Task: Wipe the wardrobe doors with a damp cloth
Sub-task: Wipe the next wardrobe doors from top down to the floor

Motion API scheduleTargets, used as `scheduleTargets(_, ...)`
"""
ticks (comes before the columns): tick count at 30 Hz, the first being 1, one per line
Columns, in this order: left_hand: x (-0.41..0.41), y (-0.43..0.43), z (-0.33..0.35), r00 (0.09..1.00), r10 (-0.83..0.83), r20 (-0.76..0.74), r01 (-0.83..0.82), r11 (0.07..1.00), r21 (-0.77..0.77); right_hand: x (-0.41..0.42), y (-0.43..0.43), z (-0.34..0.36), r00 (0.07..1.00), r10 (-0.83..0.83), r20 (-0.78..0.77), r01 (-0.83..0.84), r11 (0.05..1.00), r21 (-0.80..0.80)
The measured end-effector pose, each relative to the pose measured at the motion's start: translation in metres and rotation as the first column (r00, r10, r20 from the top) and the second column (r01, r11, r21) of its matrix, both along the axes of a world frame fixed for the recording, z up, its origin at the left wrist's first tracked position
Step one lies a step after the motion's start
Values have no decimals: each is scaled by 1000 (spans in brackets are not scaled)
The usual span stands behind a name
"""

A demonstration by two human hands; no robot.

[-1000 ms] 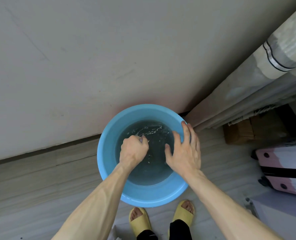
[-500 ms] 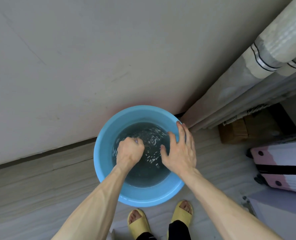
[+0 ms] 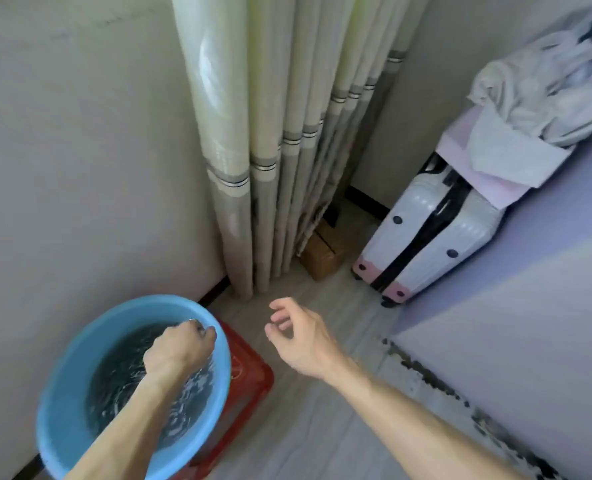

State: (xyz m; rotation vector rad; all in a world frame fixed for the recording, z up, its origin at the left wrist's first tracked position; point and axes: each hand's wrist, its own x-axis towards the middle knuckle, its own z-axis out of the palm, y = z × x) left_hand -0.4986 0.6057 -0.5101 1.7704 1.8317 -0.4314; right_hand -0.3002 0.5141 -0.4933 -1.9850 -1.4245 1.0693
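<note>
My left hand [image 3: 178, 351] is a fist in the blue tub [image 3: 65, 393] of water. I can't tell if it holds the cloth. My right hand [image 3: 301, 337] hangs loose beside the tub.

Whether the fisted left hand [image 3: 180, 351] holds anything is hidden.

Striped curtains [image 3: 270, 133] are hanging in the corner; a pale suitcase [image 3: 433, 237] is sitting on grey floor [image 3: 305, 427] beside a lilac bed [image 3: 530, 323].
</note>
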Motion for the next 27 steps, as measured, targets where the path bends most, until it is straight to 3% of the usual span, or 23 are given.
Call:
scheduleTargets(4,133,-23,62,913,-29,406,54,997,-50,89,-61,64,962,-246,-117,244,969,-35)
scheduleTargets(7,249,-81,127,719,21,694,110,984,-143,166,-129,118,883,-434,-180,439,899,-13)
scheduleTargets(10,357,-166,202,536,-21,844,314,933,-177,241,-216,178,776,-587,-233,614,787,64)
scheduleTargets(14,465,-278,282,389,-116,914,544,830,-126,319,-335,267,665,-686,-295,742,654,150)
scheduleTargets(18,566,-423,365,255,-235,938,760,648,-44,393,-483,348,572,-774,-270,815,499,296)
scheduleTargets(22,647,-558,452,61,-345,937,888,447,107,458,-625,416,389,-888,-244,848,242,472)
scheduleTargets(25,684,-624,490,-24,-460,888,931,312,187,493,-703,450,242,-926,-291,829,41,557)
scheduleTargets(27,707,-666,516,-75,-540,838,941,240,239,514,-749,472,190,-937,-292,796,-26,604)
